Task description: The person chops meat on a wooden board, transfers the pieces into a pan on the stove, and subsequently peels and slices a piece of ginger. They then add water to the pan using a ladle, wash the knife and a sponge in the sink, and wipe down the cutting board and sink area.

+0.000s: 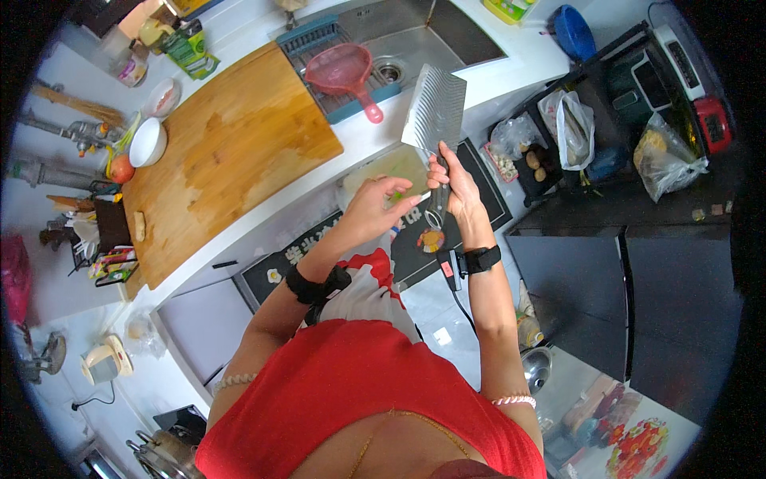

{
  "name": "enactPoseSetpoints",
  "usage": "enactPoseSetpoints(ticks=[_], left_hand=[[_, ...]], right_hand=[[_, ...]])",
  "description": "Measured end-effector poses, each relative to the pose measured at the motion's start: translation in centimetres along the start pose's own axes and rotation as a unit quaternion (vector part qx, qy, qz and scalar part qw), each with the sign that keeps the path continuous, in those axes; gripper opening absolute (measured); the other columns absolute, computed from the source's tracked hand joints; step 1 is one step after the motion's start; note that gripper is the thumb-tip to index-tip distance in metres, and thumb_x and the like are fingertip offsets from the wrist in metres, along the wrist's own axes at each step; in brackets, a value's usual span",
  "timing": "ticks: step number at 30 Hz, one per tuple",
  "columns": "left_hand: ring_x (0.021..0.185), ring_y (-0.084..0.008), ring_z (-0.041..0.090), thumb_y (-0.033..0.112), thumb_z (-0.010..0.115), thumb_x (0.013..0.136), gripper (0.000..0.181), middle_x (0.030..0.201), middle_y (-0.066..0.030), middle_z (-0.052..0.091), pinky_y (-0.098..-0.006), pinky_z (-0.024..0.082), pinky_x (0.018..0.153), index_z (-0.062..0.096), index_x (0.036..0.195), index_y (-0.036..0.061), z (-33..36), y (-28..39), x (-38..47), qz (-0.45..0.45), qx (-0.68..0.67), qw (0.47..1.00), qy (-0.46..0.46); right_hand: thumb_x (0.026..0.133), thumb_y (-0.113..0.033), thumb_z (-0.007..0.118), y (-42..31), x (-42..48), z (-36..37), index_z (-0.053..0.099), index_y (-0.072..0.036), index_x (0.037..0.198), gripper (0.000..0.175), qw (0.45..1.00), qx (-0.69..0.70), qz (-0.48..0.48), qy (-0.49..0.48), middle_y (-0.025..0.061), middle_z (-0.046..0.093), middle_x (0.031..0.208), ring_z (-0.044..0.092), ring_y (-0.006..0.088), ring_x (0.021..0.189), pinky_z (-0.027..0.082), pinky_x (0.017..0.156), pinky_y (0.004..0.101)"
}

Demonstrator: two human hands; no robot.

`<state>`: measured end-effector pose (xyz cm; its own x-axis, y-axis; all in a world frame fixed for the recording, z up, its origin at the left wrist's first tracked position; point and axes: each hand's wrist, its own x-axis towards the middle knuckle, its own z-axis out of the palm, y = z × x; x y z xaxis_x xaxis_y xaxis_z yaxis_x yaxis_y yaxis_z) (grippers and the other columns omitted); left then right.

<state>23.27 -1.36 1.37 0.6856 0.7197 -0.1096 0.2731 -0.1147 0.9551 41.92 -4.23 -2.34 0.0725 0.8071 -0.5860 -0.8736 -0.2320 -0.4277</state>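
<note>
My right hand (452,182) grips the dark handle of a broad kitchen cleaver (440,108). Its blade points up towards the sink and shows a pattern of parallel lines. Close to the handle, my left hand (380,206) hovers with fingers apart and slightly curled; something small and white shows at the thumb tip, and I cannot tell what it is. Beneath both hands is a pale bin or tub (389,170) with green bits in it. A large wooden cutting board (239,161) lies on the counter to the left, a small pale root-like piece (139,226) near its far left edge.
A pink strainer (340,67) rests on a blue dish rack (359,108) over the steel sink (413,36). A white bowl (148,142) and a round reddish vegetable (121,169) sit by the board. On the right stand a shelf with bagged food (568,129) and a dark cabinet (574,287).
</note>
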Motion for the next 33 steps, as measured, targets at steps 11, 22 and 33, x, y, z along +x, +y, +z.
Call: enactPoseSetpoints(ticks=[11, 22, 33], left_hand=[[0.098, -0.0356, 0.045, 0.028, 0.065, 0.07, 0.043, 0.097, -0.0193, 0.054, -0.0435, 0.035, 0.085, 0.055, 0.1, -0.0013, 6.5, -0.2, 12.6, -0.02, 0.119, 0.98, 0.157], [0.095, -0.0283, 0.051, 0.029, 0.066, 0.067, 0.037, 0.095, -0.0137, 0.058, -0.0434, 0.035, 0.079, 0.056, 0.091, 0.0027, 8.4, 0.8, 22.0, -0.151, 0.34, 0.889, 0.267], [0.093, -0.0235, 0.053, 0.015, 0.066, 0.064, 0.026, 0.085, -0.0091, 0.06, -0.037, 0.034, 0.08, 0.058, 0.087, 0.0066, 8.2, 1.6, 30.4, -0.254, 0.392, 0.82, 0.33]], right_hand=[[0.09, -0.03, 0.047, -10.1, 10.0, -0.6, 0.05, -0.004, 0.089, 0.026, 0.987, -0.16, -0.006, -0.004, 0.0042, 0.054, 0.075, 0.056, 0.0178, 0.073, 0.047, 0.072, 0.0308], [0.089, -0.039, 0.047, -16.8, 14.9, -0.9, 0.052, -0.01, 0.11, 0.036, 0.94, -0.283, 0.13, -0.142, 0.0018, 0.056, 0.103, 0.05, 0.0141, 0.097, 0.038, 0.082, 0.0309], [0.091, -0.04, 0.041, -35.8, 27.4, 0.9, 0.06, -0.001, 0.092, 0.044, 0.78, -0.608, 0.023, -0.147, 0.0103, 0.065, 0.081, 0.061, 0.0165, 0.065, 0.049, 0.059, 0.0278]])
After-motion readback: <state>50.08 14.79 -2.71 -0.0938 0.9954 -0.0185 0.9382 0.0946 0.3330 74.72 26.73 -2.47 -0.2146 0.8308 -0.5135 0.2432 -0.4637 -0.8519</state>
